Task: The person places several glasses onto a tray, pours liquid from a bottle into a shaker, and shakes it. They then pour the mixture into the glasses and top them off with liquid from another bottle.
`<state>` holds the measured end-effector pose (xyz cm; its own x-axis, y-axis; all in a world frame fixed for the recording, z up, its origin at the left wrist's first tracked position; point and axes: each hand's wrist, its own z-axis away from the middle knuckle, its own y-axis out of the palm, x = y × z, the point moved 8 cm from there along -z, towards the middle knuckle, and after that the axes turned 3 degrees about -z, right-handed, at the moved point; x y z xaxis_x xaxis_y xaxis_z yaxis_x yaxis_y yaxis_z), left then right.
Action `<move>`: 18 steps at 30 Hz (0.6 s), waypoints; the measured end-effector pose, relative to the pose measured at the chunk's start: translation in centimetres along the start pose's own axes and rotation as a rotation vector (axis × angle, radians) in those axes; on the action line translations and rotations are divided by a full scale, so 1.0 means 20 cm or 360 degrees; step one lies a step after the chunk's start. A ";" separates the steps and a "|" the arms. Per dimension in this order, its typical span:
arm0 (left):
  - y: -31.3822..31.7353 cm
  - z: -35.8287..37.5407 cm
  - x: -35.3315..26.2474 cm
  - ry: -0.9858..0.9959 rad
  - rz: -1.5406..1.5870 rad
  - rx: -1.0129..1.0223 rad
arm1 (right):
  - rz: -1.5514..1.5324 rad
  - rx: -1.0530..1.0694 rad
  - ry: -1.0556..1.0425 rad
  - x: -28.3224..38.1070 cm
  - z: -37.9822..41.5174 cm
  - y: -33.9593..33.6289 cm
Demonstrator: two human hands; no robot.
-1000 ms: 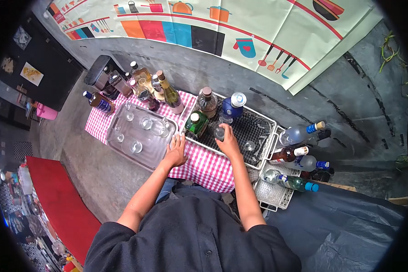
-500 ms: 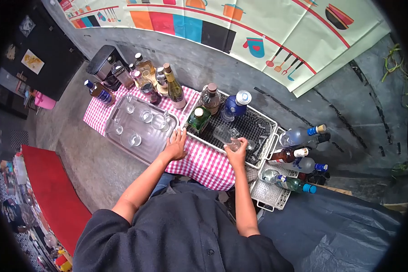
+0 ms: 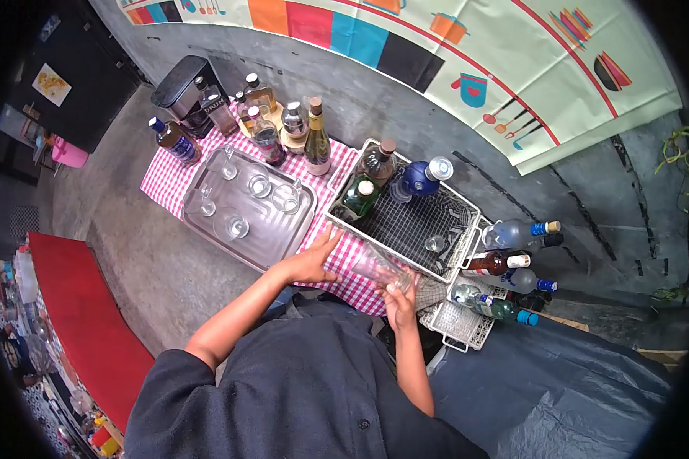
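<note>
My right hand (image 3: 400,302) is wrapped round the lower end of a clear tall glass (image 3: 377,265), tilted over the checkered cloth in front of the white wire basket (image 3: 328,211). With fingers spread, my left hand (image 3: 311,260) is near the glass's other end and holds nothing. Left of it lies a grey tray (image 3: 272,237) carrying several clear glass vessels, among them a small glass (image 3: 237,226) and a glass with a handle (image 3: 286,199). Inside the basket stand a green bottle (image 3: 360,197), a brown-capped bottle (image 3: 377,162), a blue bottle (image 3: 421,178) and a small glass (image 3: 434,243).
Several bottles, including a gold-labelled one (image 3: 318,145), stand behind the tray beside a black coffee machine (image 3: 184,84). More bottles, one a blue-capped green bottle (image 3: 501,308), lean in a second white basket (image 3: 459,325) at right. A grey wall rises behind.
My right hand has lifted the tall glass out of the basket and brought it towards me. My left hand has left the tray's edge and moved right, towards the glass.
</note>
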<state>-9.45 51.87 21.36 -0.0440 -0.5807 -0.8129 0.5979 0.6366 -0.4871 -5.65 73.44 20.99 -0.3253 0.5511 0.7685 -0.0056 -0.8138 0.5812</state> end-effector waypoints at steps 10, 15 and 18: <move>-0.28 0.35 0.02 0.0245 0.0288 -0.0192 | -0.0468 0.0432 0.0547 -0.42 -0.04 0.49; -0.46 0.47 0.07 0.0256 0.0449 -0.0377 | -0.0549 0.0461 0.0651 -0.52 -0.09 0.74; -0.51 0.52 0.14 0.0134 0.0641 -0.0302 | -0.0473 0.0566 0.0703 -0.61 -0.12 0.80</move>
<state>-7.42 38.50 27.33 0.0926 -0.2295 -0.9689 0.4236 0.8897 -0.1703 -4.09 53.25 20.21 -0.7178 0.5537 0.4222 0.1341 -0.4851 0.8641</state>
